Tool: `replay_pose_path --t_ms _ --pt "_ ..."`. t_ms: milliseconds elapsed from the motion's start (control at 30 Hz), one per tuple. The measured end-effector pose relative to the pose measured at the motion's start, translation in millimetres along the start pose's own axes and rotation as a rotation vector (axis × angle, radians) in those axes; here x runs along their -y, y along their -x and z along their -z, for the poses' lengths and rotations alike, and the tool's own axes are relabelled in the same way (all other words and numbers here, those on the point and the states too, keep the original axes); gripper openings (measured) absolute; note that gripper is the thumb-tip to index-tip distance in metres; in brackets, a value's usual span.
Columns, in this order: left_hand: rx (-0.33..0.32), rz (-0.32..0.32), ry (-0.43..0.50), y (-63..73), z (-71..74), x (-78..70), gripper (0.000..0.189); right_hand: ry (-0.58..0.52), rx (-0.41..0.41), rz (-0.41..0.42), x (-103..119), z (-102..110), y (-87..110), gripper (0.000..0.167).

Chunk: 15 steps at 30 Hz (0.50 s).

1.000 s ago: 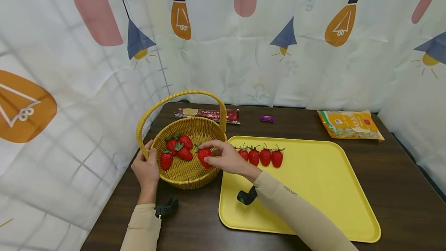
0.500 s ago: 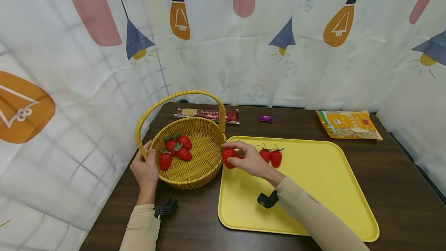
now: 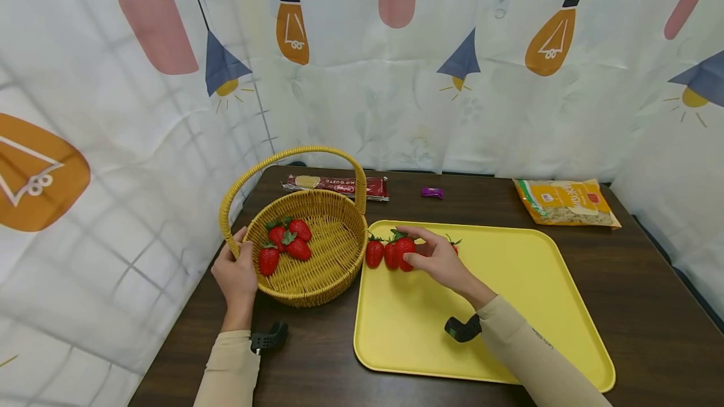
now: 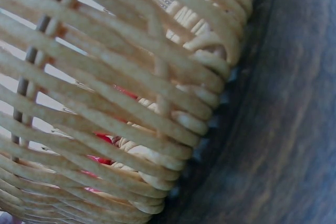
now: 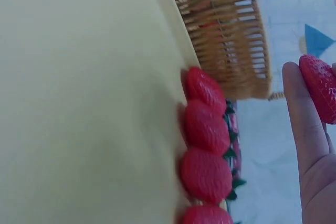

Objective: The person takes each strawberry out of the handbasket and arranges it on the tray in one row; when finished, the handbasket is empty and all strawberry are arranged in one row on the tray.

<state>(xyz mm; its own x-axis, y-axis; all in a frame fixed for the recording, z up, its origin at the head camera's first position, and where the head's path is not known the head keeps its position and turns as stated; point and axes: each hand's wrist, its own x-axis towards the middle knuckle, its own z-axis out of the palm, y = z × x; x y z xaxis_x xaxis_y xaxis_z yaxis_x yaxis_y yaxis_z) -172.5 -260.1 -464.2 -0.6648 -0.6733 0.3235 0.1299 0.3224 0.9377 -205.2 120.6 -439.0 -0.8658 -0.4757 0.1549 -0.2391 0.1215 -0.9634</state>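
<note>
My right hand [image 3: 444, 265] pinches a red strawberry [image 3: 404, 253] between thumb and fingers, over the row on the yellow tray [image 3: 481, 331]. The right wrist view shows this held strawberry [image 5: 319, 87] raised apart from the several strawberries [image 5: 207, 127] lined up along the tray's edge. One strawberry [image 3: 374, 253] at the row's left end shows fully in the head view; the hand hides part of the row. My left hand [image 3: 236, 275] grips the left rim of the yellow wicker basket [image 3: 317, 297], near the handle's base. Inside it, several strawberries [image 3: 298, 249] lie bunched to the left.
A red snack packet [image 3: 376, 188] lies behind the basket, and a small purple wrapped sweet [image 3: 432, 193] to its right. At the back right is a yellow food bag [image 3: 567, 203]. A printed curtain [image 3: 362, 99] hangs behind the dark table [image 3: 317, 357].
The right hand has carried its strawberry rightward, from inside the basket, past its rim, to over the tray's row. The left hand and basket have stayed in place.
</note>
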Motion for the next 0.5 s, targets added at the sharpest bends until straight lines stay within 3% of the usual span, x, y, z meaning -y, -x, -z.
replay_pose_path --t_ms 400,500 --pt "-0.015 -0.002 -0.013 -0.5 0.0 1.9 0.029 0.009 -0.168 -0.069 -9.6 42.6 25.8 0.037" --pt "-0.016 -0.006 -0.016 -0.9 0.0 1.9 0.029 -0.027 -0.191 -0.055 -15.9 50.5 32.0 0.038"
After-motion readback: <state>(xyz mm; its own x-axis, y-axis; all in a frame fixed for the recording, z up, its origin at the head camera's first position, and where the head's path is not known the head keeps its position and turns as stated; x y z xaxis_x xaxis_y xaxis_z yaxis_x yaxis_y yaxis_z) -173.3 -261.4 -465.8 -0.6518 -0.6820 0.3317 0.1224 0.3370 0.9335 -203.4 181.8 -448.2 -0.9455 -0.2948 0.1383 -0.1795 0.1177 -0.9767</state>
